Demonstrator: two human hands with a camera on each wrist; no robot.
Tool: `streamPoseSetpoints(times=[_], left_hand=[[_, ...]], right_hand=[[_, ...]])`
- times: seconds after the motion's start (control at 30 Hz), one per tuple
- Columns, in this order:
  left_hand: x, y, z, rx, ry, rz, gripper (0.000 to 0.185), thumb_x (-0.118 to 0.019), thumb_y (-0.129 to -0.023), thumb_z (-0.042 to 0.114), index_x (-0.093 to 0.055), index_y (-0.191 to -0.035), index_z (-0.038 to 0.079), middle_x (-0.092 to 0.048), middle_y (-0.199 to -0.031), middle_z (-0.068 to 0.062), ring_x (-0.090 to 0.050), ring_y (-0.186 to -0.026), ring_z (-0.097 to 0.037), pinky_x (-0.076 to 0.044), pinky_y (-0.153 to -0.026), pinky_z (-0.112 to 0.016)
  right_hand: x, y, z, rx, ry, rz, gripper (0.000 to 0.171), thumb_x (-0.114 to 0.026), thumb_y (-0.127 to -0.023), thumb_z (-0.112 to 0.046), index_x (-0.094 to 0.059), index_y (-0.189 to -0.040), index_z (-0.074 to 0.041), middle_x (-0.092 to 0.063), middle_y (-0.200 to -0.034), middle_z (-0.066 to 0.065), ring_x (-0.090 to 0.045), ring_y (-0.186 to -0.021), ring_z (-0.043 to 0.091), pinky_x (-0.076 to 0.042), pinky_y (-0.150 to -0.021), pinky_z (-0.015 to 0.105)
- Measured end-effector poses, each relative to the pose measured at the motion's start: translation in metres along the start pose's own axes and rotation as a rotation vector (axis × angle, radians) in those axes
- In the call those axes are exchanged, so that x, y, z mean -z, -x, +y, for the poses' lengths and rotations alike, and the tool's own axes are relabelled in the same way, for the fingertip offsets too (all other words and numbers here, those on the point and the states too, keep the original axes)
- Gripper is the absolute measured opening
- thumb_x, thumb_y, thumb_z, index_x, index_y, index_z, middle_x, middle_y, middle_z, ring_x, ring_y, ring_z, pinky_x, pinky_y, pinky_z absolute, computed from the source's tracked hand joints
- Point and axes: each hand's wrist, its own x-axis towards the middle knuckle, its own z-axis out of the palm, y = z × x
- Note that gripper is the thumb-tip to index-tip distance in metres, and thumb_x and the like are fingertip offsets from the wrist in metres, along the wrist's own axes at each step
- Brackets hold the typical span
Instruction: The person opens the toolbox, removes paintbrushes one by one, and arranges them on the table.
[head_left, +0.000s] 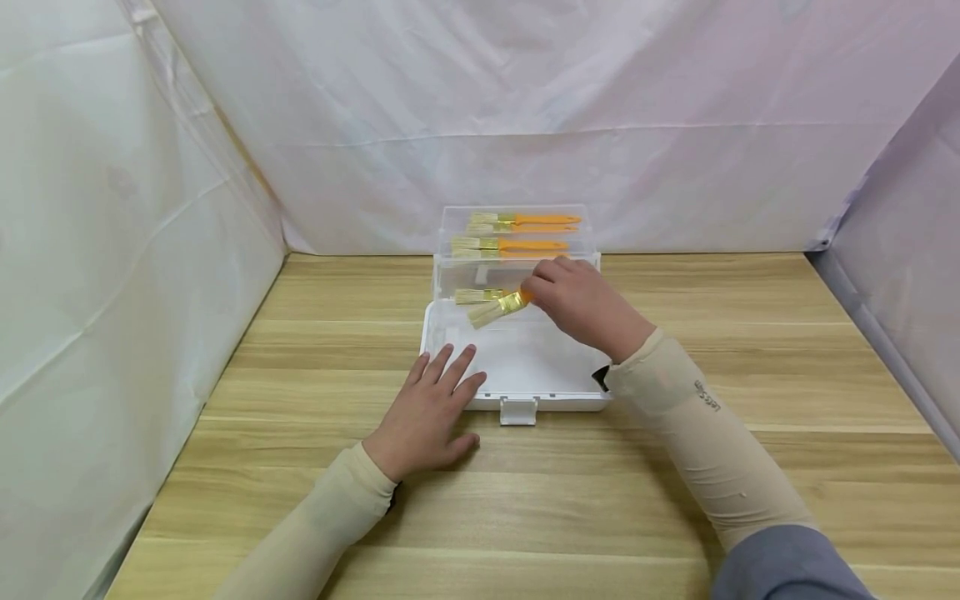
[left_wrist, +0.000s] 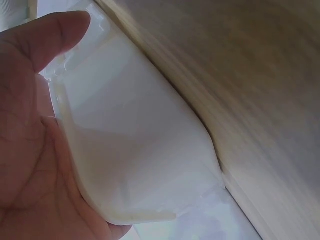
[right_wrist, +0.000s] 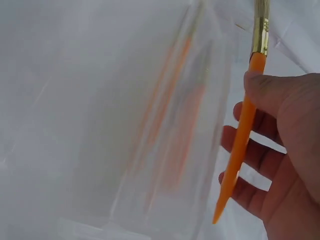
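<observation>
My right hand pinches a paintbrush by its orange handle, raised over the open white case. The brush has pale bristles, pointing left and slightly down, and a gold ferrule. In the right wrist view the thumb presses one side of the orange handle, with fingers along the other. My left hand, fingers spread and straight, rests at the case's front left corner. The left wrist view shows its palm beside the white case wall. Another brush shows behind the held one, its handle mostly hidden.
The case's clear lid stands raised at the back, with several orange-handled brushes lying across it. A clear latch hangs at the case's front. White cloth walls off the back and sides of the wooden table.
</observation>
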Motion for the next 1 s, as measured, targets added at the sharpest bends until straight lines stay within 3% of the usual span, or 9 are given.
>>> streamPoseSetpoints(times=[0.13, 0.3, 0.57, 1.0], left_hand=[[0.0, 0.0, 0.0, 0.004, 0.007, -0.001, 0.078, -0.074, -0.079, 0.05, -0.051, -0.143, 0.012, -0.03, -0.159, -0.015, -0.028, -0.143, -0.042, -0.023, -0.112, -0.06], [0.001, -0.001, 0.001, 0.006, 0.014, -0.002, 0.077, -0.073, -0.079, 0.049, -0.051, -0.143, 0.012, -0.03, -0.159, -0.016, -0.028, -0.143, -0.043, -0.023, -0.112, -0.06], [0.001, 0.001, 0.0, 0.008, 0.013, -0.002, 0.077, -0.073, -0.079, 0.049, -0.051, -0.143, 0.012, -0.029, -0.159, -0.015, -0.028, -0.143, -0.042, -0.022, -0.113, -0.06], [0.001, 0.001, 0.0, 0.012, 0.01, -0.007, 0.078, -0.074, -0.079, 0.048, -0.05, -0.144, 0.012, -0.028, -0.16, -0.015, -0.027, -0.144, -0.042, -0.022, -0.113, -0.059]], right_hand=[[0.007, 0.001, 0.0, -0.032, 0.012, -0.028, 0.02, -0.069, -0.09, 0.001, -0.067, -0.107, -0.011, -0.061, -0.098, 0.006, -0.059, -0.098, 0.029, -0.048, -0.087, 0.045], [0.013, 0.003, 0.002, -0.057, -0.016, -0.03, 0.018, -0.069, -0.091, 0.0, -0.068, -0.105, -0.01, -0.06, -0.096, 0.006, -0.057, -0.095, 0.029, -0.048, -0.084, 0.043], [0.022, 0.008, 0.003, -0.08, -0.032, 0.002, 0.02, -0.072, -0.088, 0.002, -0.067, -0.103, -0.01, -0.06, -0.096, 0.006, -0.059, -0.094, 0.029, -0.049, -0.082, 0.04], [0.037, 0.03, 0.004, -0.136, 0.026, 0.048, 0.021, -0.065, -0.089, 0.008, -0.065, -0.103, -0.008, -0.057, -0.096, 0.01, -0.055, -0.088, 0.03, -0.047, -0.081, 0.042]])
